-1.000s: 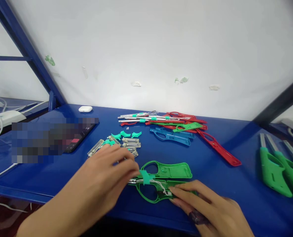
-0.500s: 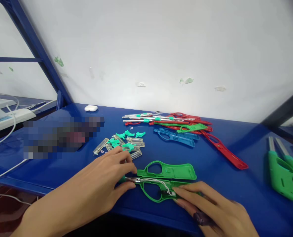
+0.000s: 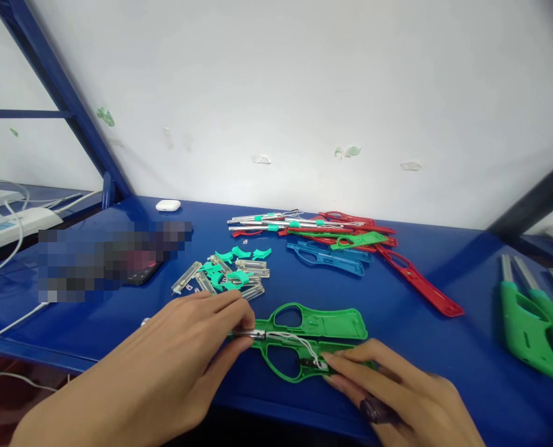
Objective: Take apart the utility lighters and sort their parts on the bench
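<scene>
Along the near edge of the blue counter (image 3: 435, 347), in the head view, lies the lower green shell half (image 3: 337, 346), hollow side up, with both hands at it. At its narrow left end, the left hand (image 3: 178, 347) pinches a metal tube (image 3: 256, 334) between thumb and index finger, the gap between them only as wide as the tube; whether the tube is seated cannot be told. White wires (image 3: 297, 338) run from it to a small black-and-white part (image 3: 320, 364) within that shell. At the shell's wide right end, the right hand (image 3: 397, 391) has its thumb and forefinger nearly together, pinching the shell's edge beside that part; a dark band (image 3: 374, 411) circles one digit.

Just behind the lower shell lies the upper green shell half (image 3: 337, 323). Farther behind it, to the left, are clear tanks (image 3: 187, 277) and turquoise pieces (image 3: 261, 254). Well left of it, a pixelated phone (image 3: 141, 273) hides any writing, and a pale-blue label (image 3: 4, 225) on a white power strip (image 3: 36, 217) is too small to read.
</scene>
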A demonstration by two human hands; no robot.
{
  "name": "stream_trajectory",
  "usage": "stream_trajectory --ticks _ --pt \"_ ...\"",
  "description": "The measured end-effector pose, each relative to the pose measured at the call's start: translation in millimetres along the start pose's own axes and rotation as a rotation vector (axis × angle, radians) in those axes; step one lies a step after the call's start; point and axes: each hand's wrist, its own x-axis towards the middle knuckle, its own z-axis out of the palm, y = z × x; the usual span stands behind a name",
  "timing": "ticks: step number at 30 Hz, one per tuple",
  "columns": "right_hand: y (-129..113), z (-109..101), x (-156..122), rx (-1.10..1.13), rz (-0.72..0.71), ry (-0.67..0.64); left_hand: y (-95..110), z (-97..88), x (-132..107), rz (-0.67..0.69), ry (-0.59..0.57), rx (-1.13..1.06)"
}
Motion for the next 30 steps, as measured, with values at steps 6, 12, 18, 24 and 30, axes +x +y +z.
stream_trajectory --ticks 6,12,18,24,30 --pt "-2.6 -1.8 2.3 0.002 0.006 0.042 -1.1 -8.3 2.1 -0.073 -0.052 -0.064" --pt "-5.5 -0.8 5.9 -0.007 0.003 0.085 -11.0 -24.6 11.3 -0.129 0.241 -0.048" --pt "0.1 1.3 0.3 -0.045 -0.026 0.063 -44.8 -20.5 26.0 -0.244 0.366 0.093" --pt "6.6 2.6 -3.4 -0.062 -0.033 0.016 -67.0 -6.3 31.4 -0.247 0.28 0.113" --pt "1.8 1.2 -0.3 -0.063 -0.015 0.039 -68.4 -3.5 33.1 -0.223 0.256 0.129"
